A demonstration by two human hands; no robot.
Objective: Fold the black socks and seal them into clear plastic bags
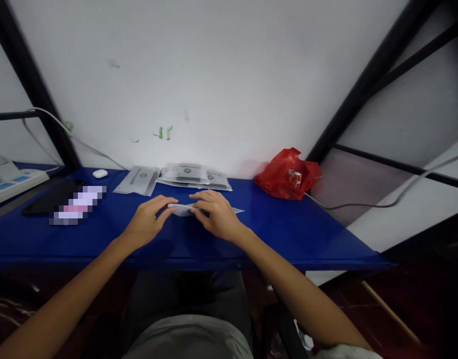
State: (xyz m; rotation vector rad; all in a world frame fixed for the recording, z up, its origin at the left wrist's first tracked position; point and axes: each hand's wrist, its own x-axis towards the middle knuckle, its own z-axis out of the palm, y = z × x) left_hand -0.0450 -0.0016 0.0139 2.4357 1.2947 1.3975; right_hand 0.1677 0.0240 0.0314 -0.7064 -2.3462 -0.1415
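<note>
Grey shirt (191, 339) filled the bottom centre of the frame. Past it, just left of centre, the left hand (148, 219) pinched the thin bag (182, 211) by its left end; the right hand (218, 214) pinched it further along. I judged a light, even grip best against creasing, clear of the packets (186, 173) behind it on the blue table (289, 229).

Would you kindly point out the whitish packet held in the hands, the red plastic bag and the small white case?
Whitish packet (183, 211): head view, on its exposed middle.
Red plastic bag (277, 175): head view, on its crumpled front.
Small white case (100, 173): head view, on its top.
</note>
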